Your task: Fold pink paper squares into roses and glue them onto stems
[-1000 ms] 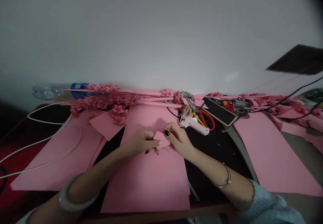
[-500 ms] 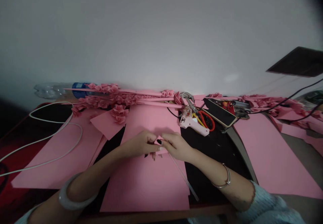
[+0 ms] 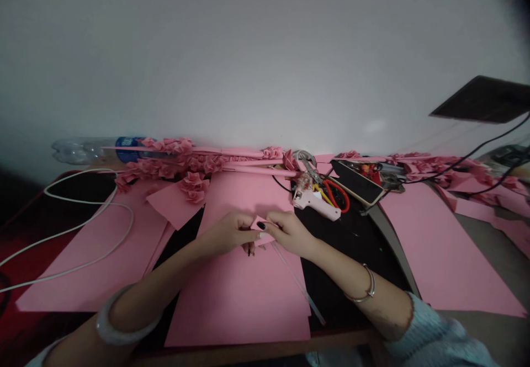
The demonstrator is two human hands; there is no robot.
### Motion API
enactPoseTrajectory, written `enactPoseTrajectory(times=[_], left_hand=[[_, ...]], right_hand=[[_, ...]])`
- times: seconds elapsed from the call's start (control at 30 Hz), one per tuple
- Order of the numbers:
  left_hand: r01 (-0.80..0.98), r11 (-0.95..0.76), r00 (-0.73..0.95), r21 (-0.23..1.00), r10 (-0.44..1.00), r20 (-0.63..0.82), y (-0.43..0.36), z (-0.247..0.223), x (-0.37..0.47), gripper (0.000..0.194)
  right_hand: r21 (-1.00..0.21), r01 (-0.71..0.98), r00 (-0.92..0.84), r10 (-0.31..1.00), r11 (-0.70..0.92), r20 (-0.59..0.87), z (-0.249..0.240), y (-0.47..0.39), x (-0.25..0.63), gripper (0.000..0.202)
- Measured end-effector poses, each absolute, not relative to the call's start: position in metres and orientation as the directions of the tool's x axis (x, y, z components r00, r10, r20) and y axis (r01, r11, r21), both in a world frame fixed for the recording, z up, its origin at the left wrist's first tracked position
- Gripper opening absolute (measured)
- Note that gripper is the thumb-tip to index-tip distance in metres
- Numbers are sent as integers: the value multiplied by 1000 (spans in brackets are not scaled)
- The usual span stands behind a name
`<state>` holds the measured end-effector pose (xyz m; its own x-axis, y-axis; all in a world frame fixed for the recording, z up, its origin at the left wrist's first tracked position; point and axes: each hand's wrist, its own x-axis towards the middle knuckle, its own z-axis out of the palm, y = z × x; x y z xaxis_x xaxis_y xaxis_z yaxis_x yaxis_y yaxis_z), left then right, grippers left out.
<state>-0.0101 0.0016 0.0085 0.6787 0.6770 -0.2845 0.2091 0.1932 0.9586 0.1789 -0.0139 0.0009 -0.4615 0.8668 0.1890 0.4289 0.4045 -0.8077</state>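
Between both hands is a small folded piece of pink paper (image 3: 260, 238), pinched above a large pink sheet (image 3: 240, 301). My left hand (image 3: 232, 234) grips its left side, with the thumb on top and the fingertips curled beneath. My right hand (image 3: 291, 233) pinches the right side, its dark-nailed thumb pressing on the paper. Some of the fingers are hidden behind the paper. A thin pale stick (image 3: 300, 285) lies slantwise on the sheet below my right hand, its lower end over the dark table top.
Pink paper flowers (image 3: 194, 186) and rolled pink stems line the wall. A pale glue gun (image 3: 317, 204), scissors with red handles (image 3: 340, 195) and a phone (image 3: 358, 182) lie beyond my right hand. A plastic bottle (image 3: 83, 150) and white cable (image 3: 91, 222) are at left.
The small pink paper has tilted, and more of its upper corner shows between the hands. Both hands keep their pinch on it and have shifted only slightly.
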Motion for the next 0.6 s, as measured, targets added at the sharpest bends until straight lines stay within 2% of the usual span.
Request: enactPoseTrajectory(times=[0.13,0.23,0.3,0.37,0.6], left_hand=[[182,210,600,961,750,-277,4,6,-8,20],[166,198,484,966,837,-254,7,3,-9,23],[162,182,412,970,880,-234,9,3,-10,24],[175,162,372,971,902,-218,9,3,-10,25],[239,73,405,968,899,-167,4,5,-7,23]], right_hand=[[-874,383,-370,917,300,153,-2,-14,180,31],[-941,264,-281,950,209,132,-4,-13,180,16],[-961,176,-219,960,214,174,-5,-13,180,10],[-960,128,-188,957,248,222,-5,-13,179,13],[-934,221,-225,946,282,233,-8,-14,179,5]])
